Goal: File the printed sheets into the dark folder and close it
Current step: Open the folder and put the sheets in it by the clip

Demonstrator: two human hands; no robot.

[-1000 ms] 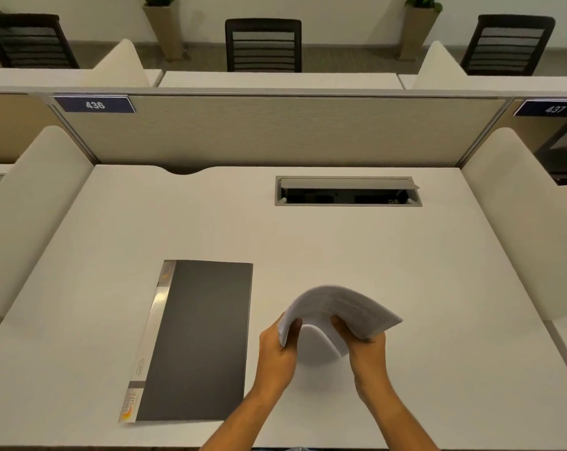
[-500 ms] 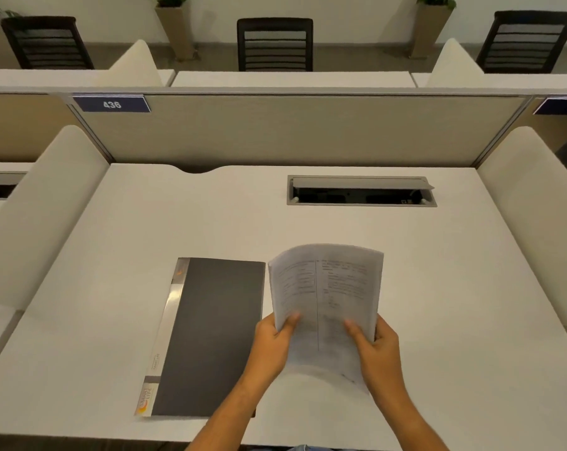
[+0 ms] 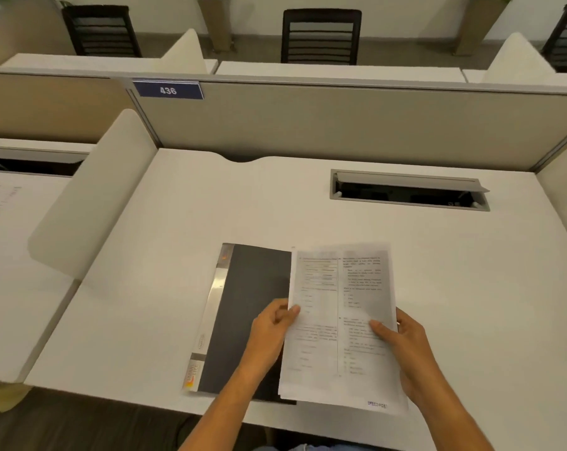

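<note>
My left hand [image 3: 272, 323] and right hand [image 3: 402, 343] both gripped the printed sheets [image 3: 340, 320], lower centre; the dark folder [image 3: 249, 307] lay shut on the desk [image 3: 178, 255], nothing filed yet.

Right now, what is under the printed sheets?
The printed sheets, held by both hands, cover the right edge of the closed dark folder and part of the desk. Anything else beneath is hidden.
</note>
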